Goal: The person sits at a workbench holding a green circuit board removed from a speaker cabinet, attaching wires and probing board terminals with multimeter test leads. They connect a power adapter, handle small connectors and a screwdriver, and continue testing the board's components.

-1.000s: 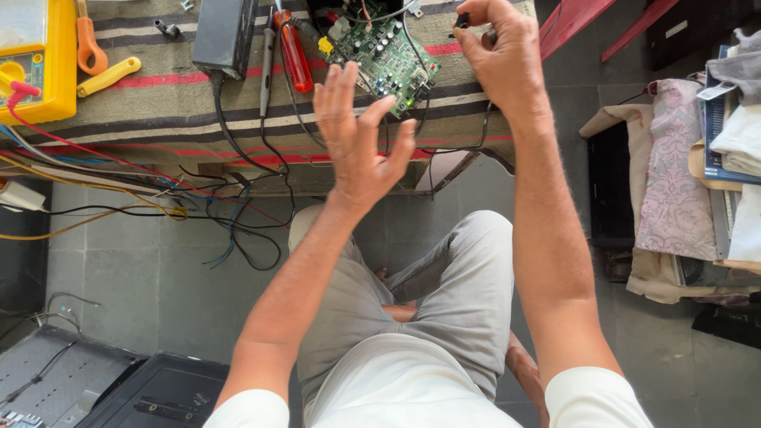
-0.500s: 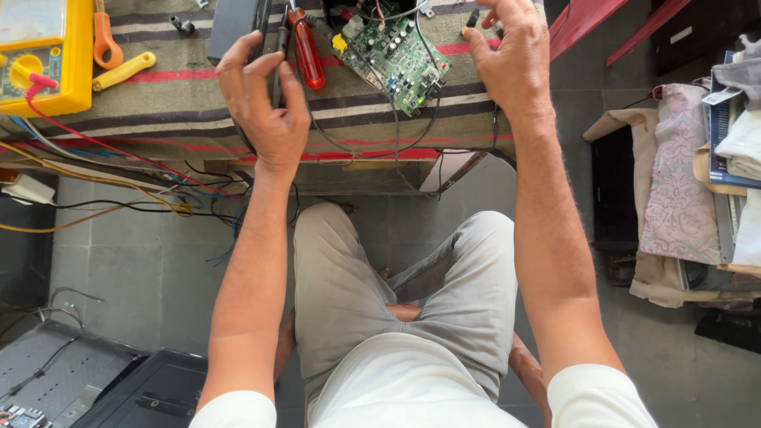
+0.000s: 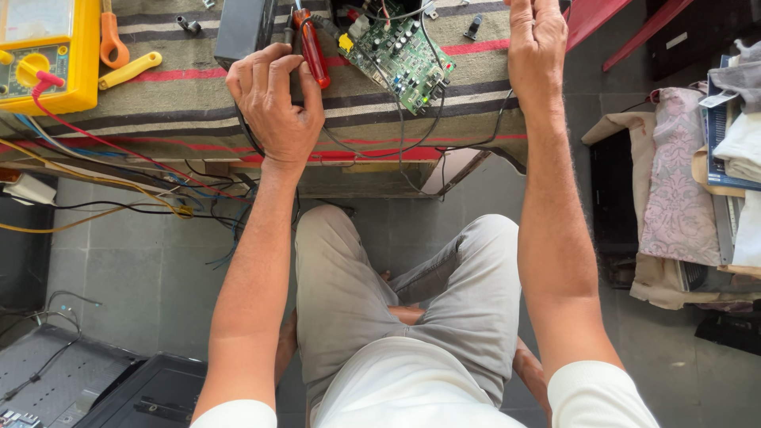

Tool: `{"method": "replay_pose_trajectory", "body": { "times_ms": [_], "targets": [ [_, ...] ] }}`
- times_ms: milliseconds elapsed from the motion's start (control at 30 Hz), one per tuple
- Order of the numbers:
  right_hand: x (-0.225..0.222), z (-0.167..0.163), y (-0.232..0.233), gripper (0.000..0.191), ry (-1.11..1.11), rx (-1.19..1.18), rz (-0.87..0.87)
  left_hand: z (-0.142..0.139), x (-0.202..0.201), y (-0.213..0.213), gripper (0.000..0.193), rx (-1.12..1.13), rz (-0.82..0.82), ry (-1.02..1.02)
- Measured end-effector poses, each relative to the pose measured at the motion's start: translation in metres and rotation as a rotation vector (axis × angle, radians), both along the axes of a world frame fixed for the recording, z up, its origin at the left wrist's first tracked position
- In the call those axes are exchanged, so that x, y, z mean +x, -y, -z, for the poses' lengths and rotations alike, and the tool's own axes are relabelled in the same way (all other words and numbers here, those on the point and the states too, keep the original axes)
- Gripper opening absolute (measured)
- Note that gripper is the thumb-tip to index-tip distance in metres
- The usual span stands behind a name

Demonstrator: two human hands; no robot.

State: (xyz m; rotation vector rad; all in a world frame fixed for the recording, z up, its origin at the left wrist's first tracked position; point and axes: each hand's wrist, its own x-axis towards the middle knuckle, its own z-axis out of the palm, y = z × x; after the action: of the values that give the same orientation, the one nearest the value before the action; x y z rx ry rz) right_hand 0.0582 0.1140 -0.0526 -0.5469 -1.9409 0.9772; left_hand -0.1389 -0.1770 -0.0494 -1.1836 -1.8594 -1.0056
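Note:
My left hand (image 3: 273, 111) rests on the striped cloth of the workbench (image 3: 174, 103), fingers curled around a dark slim tool just left of a red-handled screwdriver (image 3: 313, 51). A black cable runs out from under that hand. A green circuit board (image 3: 400, 55) with wires attached lies between my hands. My right hand (image 3: 535, 40) is raised at the bench's far right, its fingertips cut off by the top edge, so what it holds is hidden. A black box (image 3: 242, 28) stands just behind my left hand.
A yellow multimeter (image 3: 43, 55) with red lead sits far left, beside orange pliers (image 3: 111, 40) and a yellow handle (image 3: 131, 70). Tangled wires (image 3: 119, 190) hang off the bench edge. Folded cloth and books (image 3: 682, 182) pile at right. Black casings (image 3: 47, 380) lie on the floor.
My left hand swung from mid-air with spread fingers over to the bench left of the screwdriver and closed on the dark tool. My right hand stayed near the bench's top right.

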Motion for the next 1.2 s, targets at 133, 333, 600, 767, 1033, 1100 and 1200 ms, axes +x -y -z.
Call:
{"method": "replay_pose_trajectory", "body": {
  "times_ms": [133,333,600,767,1033,1100,1200],
  "targets": [
    [0.001,-0.005,0.007,0.029,-0.005,0.070,-0.031,0.001,-0.001,0.001,0.011,-0.008,-0.007,0.000],
    [0.002,-0.007,0.010,0.024,-0.014,0.071,-0.040,0.001,-0.001,0.002,0.010,-0.017,-0.010,0.010],
    [0.000,-0.004,0.006,0.026,-0.024,-0.029,-0.045,0.000,0.000,0.001,0.010,-0.021,-0.014,-0.002],
    [0.001,0.007,-0.002,0.027,-0.029,0.066,-0.030,0.001,0.000,0.001,0.010,-0.017,-0.008,-0.004],
    [0.022,-0.006,0.043,0.008,-0.200,0.297,0.081,-0.003,0.002,0.000,0.011,0.019,-0.018,-0.078],
    [0.034,-0.004,0.085,0.010,-0.138,0.325,0.108,-0.003,0.001,0.001,0.011,0.024,-0.015,-0.083],
    [0.038,0.006,0.143,0.017,-0.020,0.267,0.111,-0.001,-0.001,0.003,0.011,0.004,-0.002,-0.066]
  ]
}}
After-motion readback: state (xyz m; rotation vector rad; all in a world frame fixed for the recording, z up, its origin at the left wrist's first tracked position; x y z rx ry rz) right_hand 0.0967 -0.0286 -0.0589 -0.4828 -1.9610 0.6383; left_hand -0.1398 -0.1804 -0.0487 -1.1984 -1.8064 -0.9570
